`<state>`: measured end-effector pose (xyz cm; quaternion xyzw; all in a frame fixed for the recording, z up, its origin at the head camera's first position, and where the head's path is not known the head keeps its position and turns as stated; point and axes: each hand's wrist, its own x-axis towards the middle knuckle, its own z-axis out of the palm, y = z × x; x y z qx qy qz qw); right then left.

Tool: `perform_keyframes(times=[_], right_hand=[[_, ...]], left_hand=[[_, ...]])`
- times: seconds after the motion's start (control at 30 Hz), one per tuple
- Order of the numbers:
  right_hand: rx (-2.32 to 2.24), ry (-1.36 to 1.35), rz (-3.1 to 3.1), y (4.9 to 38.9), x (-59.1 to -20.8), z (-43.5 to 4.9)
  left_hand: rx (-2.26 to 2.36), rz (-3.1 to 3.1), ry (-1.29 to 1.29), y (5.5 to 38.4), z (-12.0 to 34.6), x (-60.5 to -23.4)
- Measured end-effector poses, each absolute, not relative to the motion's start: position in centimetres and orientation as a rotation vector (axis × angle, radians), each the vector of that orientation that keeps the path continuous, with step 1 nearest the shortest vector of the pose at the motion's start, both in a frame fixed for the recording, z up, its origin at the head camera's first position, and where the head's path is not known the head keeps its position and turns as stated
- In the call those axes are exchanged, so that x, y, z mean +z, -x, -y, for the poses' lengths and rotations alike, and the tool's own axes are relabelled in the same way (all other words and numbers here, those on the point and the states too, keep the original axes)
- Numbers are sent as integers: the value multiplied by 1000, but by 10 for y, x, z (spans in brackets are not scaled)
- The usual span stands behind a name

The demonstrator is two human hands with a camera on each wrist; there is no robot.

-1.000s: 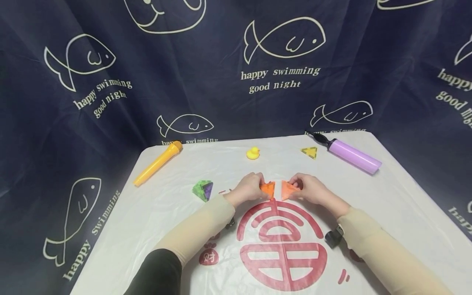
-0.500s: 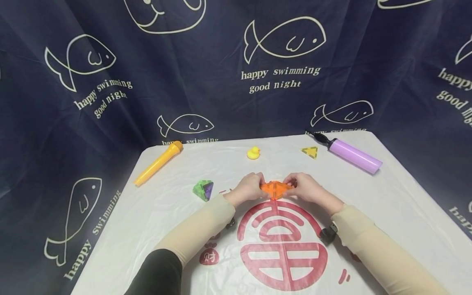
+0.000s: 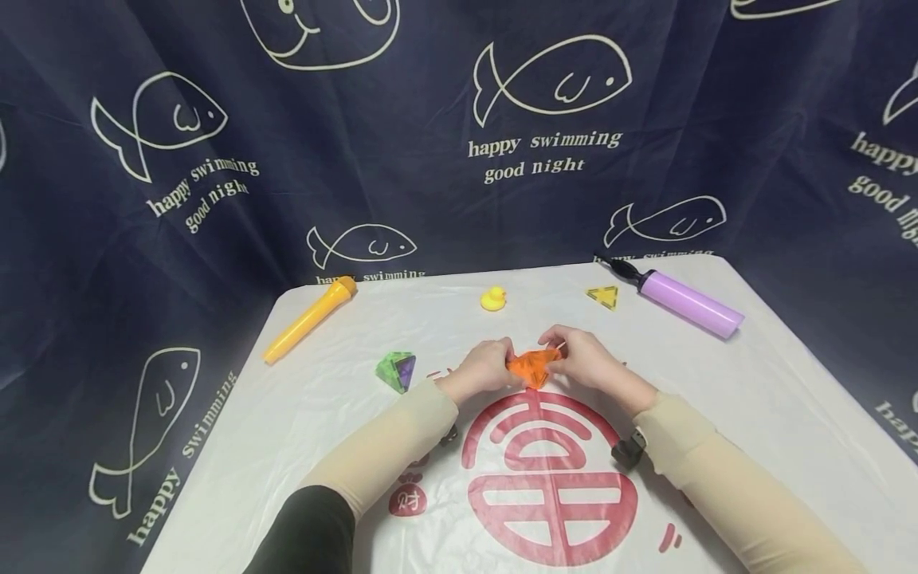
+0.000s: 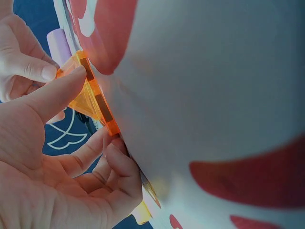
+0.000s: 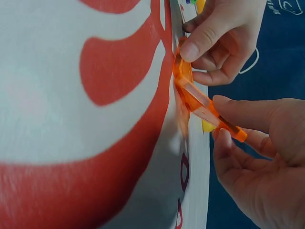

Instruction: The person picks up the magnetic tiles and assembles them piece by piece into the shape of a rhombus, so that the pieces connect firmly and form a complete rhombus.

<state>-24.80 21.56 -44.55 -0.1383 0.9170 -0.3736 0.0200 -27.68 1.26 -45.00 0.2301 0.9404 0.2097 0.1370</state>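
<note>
Two translucent orange triangular magnetic tiles meet edge to edge between my hands, close over the white table cover. My left hand (image 3: 488,365) pinches the left tile (image 5: 182,69) between thumb and fingers, low at the cover. With thumb and fingertips, my right hand (image 3: 590,363) grips the right tile (image 5: 206,113), which angles up from the shared edge in the right wrist view. In the left wrist view, my left thumb lies on the orange frame (image 4: 101,98) with its dark edge strips, and the right-hand fingers appear behind it.
Left of my hands sits a green and purple tile shape (image 3: 396,371). Farther back are a yellow toy microphone (image 3: 310,320), a yellow rubber duck (image 3: 493,299), a yellow triangular tile (image 3: 604,296) and a purple hand pump (image 3: 690,303). A dark printed curtain (image 3: 430,175) hangs behind the table.
My right hand has moved left, bringing its orange tile against the left one, then tilted that tile upward. The left hand has stayed in place.
</note>
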Motion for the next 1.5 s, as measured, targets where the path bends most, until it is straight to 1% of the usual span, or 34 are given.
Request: perform_keyframes(times=[0.17, 0.53, 0.8, 0.97, 1.5], right_hand=[[-1207, 462, -2819, 247, -446, -210], [-1203, 438, -2756, 244, -452, -206], [-1116, 458, -2800, 243, -459, -208], [-1122, 462, -2818, 242, -458, -208], [-1151, 455, -2767, 242, -458, -204]], left_hand=[[612, -2723, -663, 275, -12, -451], [669, -2684, -654, 274, -13, -451], [728, -2597, -664, 285, -8, -449], [696, -2563, -715, 291, -8, -445], [750, -2554, -730, 291, -7, -450]])
